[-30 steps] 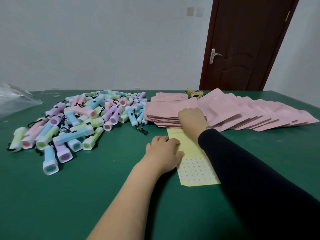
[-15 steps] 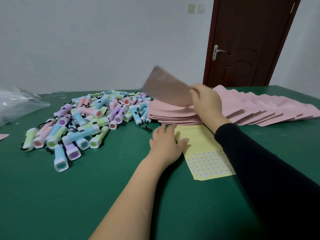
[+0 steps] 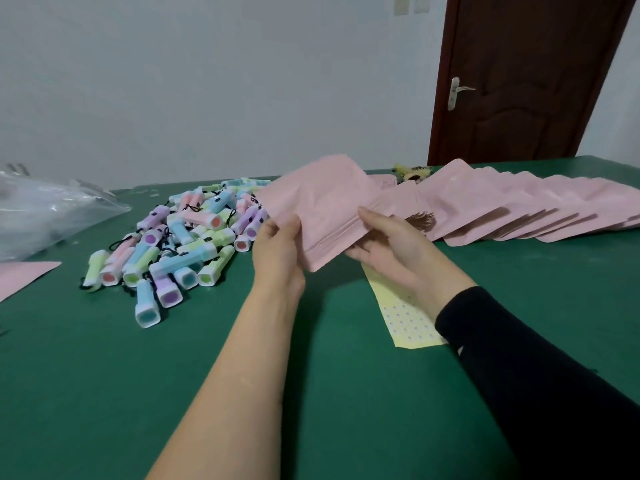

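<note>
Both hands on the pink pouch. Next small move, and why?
Probably pull the zip edge open. The left hand and right hand each pinch the pink pouch at its near edge, held above the table; it looks flat and closed, and the flashlights lie piled alongside, none picked up.

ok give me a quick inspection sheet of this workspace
surface: green table, flat.
job's things: pink pouch held off the table; fanned stack of pouches behind it; pile of pastel torches to the left; yellow sticker sheet under the right wrist.
clutter: clear plastic bag and loose pouch at the left edge; small yellow-brown item at the far edge, unclear.
grips: left grip and right grip, bare hands, each pinch one edge of the pink pouch.
cables: nothing seen; only black cords on the torches.
surroundings: white wall, shut brown door, wall switches.
</note>
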A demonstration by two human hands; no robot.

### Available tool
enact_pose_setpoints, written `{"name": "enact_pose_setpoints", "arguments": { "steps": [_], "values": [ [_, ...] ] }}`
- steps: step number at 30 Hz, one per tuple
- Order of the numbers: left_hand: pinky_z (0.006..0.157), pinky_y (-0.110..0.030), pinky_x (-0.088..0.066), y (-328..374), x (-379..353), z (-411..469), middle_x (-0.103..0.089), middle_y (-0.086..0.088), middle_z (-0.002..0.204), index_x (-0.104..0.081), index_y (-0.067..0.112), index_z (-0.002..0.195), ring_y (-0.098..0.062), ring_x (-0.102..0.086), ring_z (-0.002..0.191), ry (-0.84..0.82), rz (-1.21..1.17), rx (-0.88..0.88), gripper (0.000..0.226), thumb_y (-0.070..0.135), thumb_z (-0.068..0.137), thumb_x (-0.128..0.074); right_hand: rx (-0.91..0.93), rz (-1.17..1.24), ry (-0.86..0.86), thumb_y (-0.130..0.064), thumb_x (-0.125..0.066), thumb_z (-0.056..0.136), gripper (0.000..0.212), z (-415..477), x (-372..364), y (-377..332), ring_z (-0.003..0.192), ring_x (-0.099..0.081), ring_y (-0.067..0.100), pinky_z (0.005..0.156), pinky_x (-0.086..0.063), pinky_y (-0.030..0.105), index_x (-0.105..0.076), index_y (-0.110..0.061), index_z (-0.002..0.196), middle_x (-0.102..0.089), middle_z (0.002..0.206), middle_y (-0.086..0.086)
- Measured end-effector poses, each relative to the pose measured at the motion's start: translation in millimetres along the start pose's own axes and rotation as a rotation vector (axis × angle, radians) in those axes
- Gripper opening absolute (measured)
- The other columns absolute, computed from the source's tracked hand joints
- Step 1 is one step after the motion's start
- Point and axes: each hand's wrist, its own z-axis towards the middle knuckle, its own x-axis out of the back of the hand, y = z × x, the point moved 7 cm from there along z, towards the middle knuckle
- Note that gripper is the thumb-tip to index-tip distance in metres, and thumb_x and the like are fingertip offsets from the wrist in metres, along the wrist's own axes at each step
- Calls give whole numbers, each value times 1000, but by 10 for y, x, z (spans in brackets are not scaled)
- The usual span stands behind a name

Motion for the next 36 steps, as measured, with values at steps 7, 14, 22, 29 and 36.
{"name": "enact_pose_setpoints", "arguments": {
  "steps": [7, 14, 22, 29, 36],
  "values": [
    [98, -34, -42, 294, -77, -223, -50, 5, 116, -48, 19, 116, -18, -49, 112, 149, 709, -559, 43, 18, 81, -73, 40, 17, 39, -6, -40, 103, 26, 27, -138, 77, 92, -71, 24, 76, -60, 39, -55, -5, 124, -72, 106, 13],
    [84, -16, -47, 152, -373, -273, -65, 7, 106, -66, 21, 98, 1, -57, 96, -247, 816, -546, 19, 22, 83, -77, 15, 165, -34, -17, -36, 98, 31, -39, -184, -32, 99, -63, 33, 85, -54, 39, -59, 1, 108, -68, 99, 19],
    [58, -7, -42, 138, -300, -216, -71, 13, 95, -71, 25, 98, 6, -62, 83, -335, 671, -364, 13, 22, 87, -74, -14, 39, -32, -14, -37, 95, 26, -57, -180, -5, 124, -52, 45, 108, -42, 50, -56, 2, 103, -60, 111, 24],
    [74, -17, -54, 108, -288, -160, -75, 8, 94, -74, 28, 95, -11, -69, 94, -344, 653, -338, 10, 20, 90, -69, -21, 4, -10, -9, -37, 92, 20, -41, -147, -3, 92, -57, 33, 93, -51, 45, -53, -6, 81, -60, 84, 15],
    [64, -12, -47, 141, -302, -193, -72, 11, 81, -73, 21, 90, -1, -62, 74, -307, 708, -406, 11, 17, 94, -63, 11, -55, -20, 5, -40, 90, 16, -34, -190, 13, 102, -59, 35, 91, -54, 44, -52, 0, 100, -59, 102, 23]
  ]
}}
